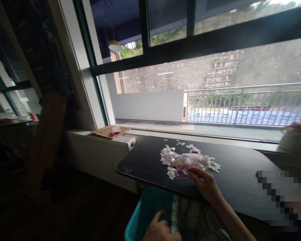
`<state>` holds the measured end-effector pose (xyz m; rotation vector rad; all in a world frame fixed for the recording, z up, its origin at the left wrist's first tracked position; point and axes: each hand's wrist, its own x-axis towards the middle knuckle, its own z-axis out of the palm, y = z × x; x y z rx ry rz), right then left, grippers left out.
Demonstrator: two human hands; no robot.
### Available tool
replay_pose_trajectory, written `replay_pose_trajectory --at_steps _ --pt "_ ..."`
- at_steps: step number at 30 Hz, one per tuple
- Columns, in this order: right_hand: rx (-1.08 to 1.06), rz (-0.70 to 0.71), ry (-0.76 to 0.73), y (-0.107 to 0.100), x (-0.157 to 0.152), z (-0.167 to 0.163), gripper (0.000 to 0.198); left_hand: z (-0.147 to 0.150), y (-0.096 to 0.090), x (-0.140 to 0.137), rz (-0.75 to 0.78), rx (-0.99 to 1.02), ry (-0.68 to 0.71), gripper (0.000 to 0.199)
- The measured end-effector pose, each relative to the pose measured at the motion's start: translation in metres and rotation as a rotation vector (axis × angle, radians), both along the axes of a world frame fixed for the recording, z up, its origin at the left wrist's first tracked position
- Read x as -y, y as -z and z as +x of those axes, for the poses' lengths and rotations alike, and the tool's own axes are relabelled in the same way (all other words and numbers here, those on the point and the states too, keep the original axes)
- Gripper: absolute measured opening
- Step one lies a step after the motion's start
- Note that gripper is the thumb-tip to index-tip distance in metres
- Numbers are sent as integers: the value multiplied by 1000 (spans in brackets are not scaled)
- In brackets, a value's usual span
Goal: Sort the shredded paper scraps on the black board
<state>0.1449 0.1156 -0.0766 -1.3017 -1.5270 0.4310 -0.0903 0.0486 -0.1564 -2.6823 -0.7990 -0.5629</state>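
Observation:
On the black tabletop (237, 170), a loose pile of small white paper scraps (170, 157) lies spread out, with a few bits scattered toward the window. My right hand (205, 184) pinches a clear, pinkish plastic card (182, 173) between thumb and fingers at the pile's near edge. The card's far part overlaps the scraps. Low in the view, my left hand (162, 231) is over the teal bin (137, 214) below the table edge. Its index finger is stretched out and apart from the other, bent fingers; nothing shows in it. The bin's inside is dark.
Red-handled scissors (114, 134) lie on brown cardboard (100, 131) on the sill above a white radiator (102, 154). A tall cardboard piece (48, 134) leans at the left. At the right are a whitish pot (292, 139) and a blurred-out patch on the table.

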Motion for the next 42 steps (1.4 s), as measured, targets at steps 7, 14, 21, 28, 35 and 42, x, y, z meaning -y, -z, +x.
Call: replay_pose_trajectory --at_steps 7,14,21,28,35,42 --pt "73 29 -52 -1 -1 -3 26 2 -2 0 -15 5 -9 29" --pt "32 46 29 -2 4 3 25 1 -10 3 -39 -15 -18 22" --pt "23 0 61 4 -1 3 29 1 -11 4 -31 -10 -7 23" --pt "5 -2 75 -1 4 4 26 0 -14 6 -79 -1 -14 27" --pt "-60 7 147 -10 10 1 24 -2 -17 6 -137 -11 -9 24" --pt "-81 29 230 -12 13 4 24 0 -24 7 -168 -28 -20 30"
